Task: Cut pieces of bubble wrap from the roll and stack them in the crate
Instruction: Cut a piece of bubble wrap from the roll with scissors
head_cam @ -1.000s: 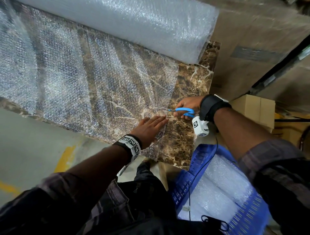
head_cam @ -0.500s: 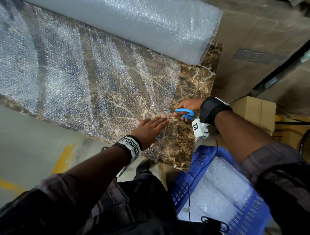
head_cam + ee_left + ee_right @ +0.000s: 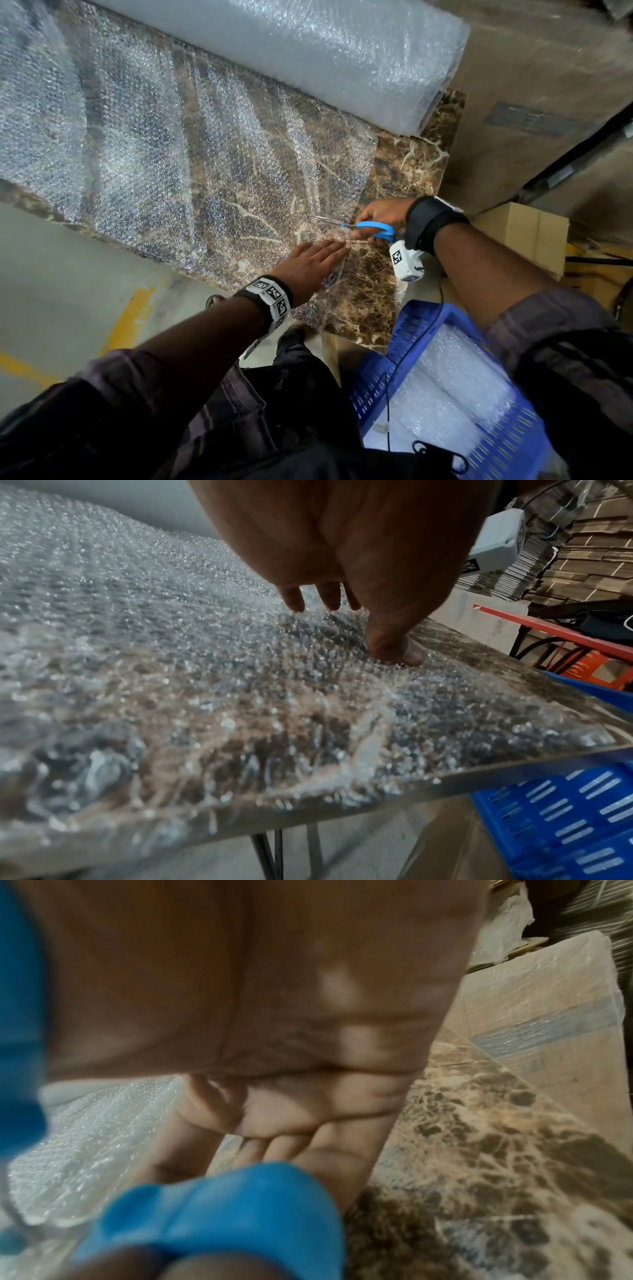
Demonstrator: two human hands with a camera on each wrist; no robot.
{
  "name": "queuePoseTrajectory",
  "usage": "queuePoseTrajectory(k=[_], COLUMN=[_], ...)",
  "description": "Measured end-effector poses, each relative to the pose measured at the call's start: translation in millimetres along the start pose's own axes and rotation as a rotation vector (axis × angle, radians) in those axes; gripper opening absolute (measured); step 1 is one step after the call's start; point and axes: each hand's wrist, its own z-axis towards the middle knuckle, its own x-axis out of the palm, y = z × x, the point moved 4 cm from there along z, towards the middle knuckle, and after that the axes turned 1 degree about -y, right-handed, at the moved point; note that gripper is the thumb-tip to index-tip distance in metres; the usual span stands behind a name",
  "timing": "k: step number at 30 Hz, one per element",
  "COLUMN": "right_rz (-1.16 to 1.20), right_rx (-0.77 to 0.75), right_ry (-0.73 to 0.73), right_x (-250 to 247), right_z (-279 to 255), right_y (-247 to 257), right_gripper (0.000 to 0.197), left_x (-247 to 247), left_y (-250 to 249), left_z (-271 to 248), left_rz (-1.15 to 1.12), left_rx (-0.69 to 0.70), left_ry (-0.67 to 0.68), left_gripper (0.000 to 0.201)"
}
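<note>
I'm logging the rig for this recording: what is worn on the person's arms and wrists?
Both arms have dark plaid sleeves pushed up the forearm. The left hand has a black wrist strap carrying white blocks printed with black square markers. The right hand has a wide black wristband with a white camera box beneath it, marked the same way, and a thin black cable hanging from it.

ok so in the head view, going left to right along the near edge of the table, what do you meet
bubble wrap sheet → left hand pressing it flat → scissors → right hand → cardboard box
</note>
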Motion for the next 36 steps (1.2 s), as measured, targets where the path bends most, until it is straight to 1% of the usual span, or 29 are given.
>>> queuePoseTrajectory(k=[1, 4, 8, 10, 11, 13, 14, 15, 17, 19, 21, 22, 24, 28, 30, 33, 36], right_rz=[0.009, 0.042, 0.053, 0.053, 0.045, 0.036, 0.028, 0.021, 0.033, 0.068, 0.074, 0.072, 0.064, 0.104, 0.09, 0.102, 0.031], right_rx=[-0.004, 0.001, 0.003, -0.01, -0.014, -0.002, 0.004, 0.001, -0.004, -0.003, -0.001, 0.001, 0.005, 0.028, 0.019, 0.017, -0.004], right_ry=[-0.006, -0.018, -0.024, -0.023, -0.017, -0.01, -0.011, -0.008, 0.018, 0.03, 0.018, 0.017, 0.033, 0.055, 0.065, 0.058, 0.015], right_x=[0.3, 2.2, 3.2, 2.1, 1.6, 0.6, -0.6, -1.3, -0.3, 0.0, -2.7, -3.7, -4.1, -2.7, -1.0, 0.6, 0.0], right_z=[-0.5, -4.6, -7.3, -7.3, -7.6, -8.0, -7.0, -6.1, -4.9, -5.3, -5.5, -5.5, -5.1, -2.2, -1.0, 1.9, 3.7], right_y=[-0.9, -0.8, 1.4, 1.8, 2.3, 1.9, 0.5, -1.0, -1.7, -0.2, 2.7, 4.5, 7.8, 8.8, 11.4, 14.6, 18.0], right_gripper=[0.017, 0.019, 0.016, 0.018, 0.019, 0.022, 0.026, 0.028, 0.026, 0.021, 0.018, 0.018, 0.022, 0.041, 0.046, 0.045, 0.037], left_x=[0.2, 0.6, -0.4, -4.8, -9.2, -24.3, -30.8, -34.5, -33.4, -23.4, -8.7, -3.4, 2.0, 1.5, 2.4, 4.7, 3.4], left_y=[-0.2, -0.6, 0.0, -0.8, 1.0, 12.6, 21.5, 30.8, 46.0, 53.0, 53.6, 52.5, 51.4, 48.6, 48.4, 48.9, 47.9], left_z=[-0.2, -0.6, -1.9, -3.2, -4.3, -9.0, -12.5, -16.3, -24.6, -32.2, -36.2, -37.1, -36.7, -34.3, -33.9, -33.1, -33.4], left_rz=[-0.002, -0.008, -0.018, -0.043, -0.078, -0.168, -0.187, -0.173, -0.079, 0.002, 0.069, 0.096, 0.12, 0.129, 0.124, 0.142, 0.144], left_rx=[0.001, 0.006, 0.013, 0.032, 0.022, -0.076, -0.131, -0.175, -0.213, -0.211, -0.18, -0.168, -0.174, -0.188, -0.19, -0.2, -0.203], left_ry=[-0.004, -0.018, -0.028, -0.049, -0.08, -0.193, -0.246, -0.272, -0.24, -0.143, -0.05, -0.021, 0.01, 0.042, 0.046, 0.058, 0.077], left_gripper=[0.102, 0.101, 0.098, 0.091, 0.084, 0.065, 0.058, 0.055, 0.06, 0.074, 0.092, 0.099, 0.107, 0.108, 0.109, 0.111, 0.111])
